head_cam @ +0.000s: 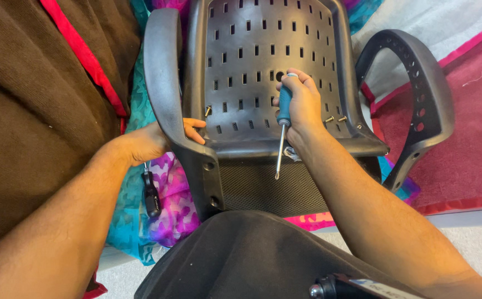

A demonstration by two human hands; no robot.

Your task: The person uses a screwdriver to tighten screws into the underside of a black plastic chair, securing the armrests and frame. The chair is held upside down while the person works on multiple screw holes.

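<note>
Right hand: the right hand (303,102) is closed in a fist around the blue handle of a screwdriver (282,124), held over the lower middle of the chair shell, shaft pointing down past the shell's lower edge.
Left hand: the left hand (158,138) grips the attached armrest (166,83) at the shell's left edge, fingers curled over its inner side.
Chair shell: a grey plastic chair shell (263,44) with rows of small slots lies flat, its black mesh part (263,185) below it.
Screws: one brass screw (207,111) lies near the shell's left edge, just beside the left fingers; two brass screws (335,118) lie near its right edge, close to the right hand.
Loose armrest: a second armrest (426,94) rests apart, off the shell's right edge, on a red cloth (468,138).
Other tool: a black-handled tool (151,194) lies on a patterned teal and purple cloth (174,199) below the left hand.
</note>
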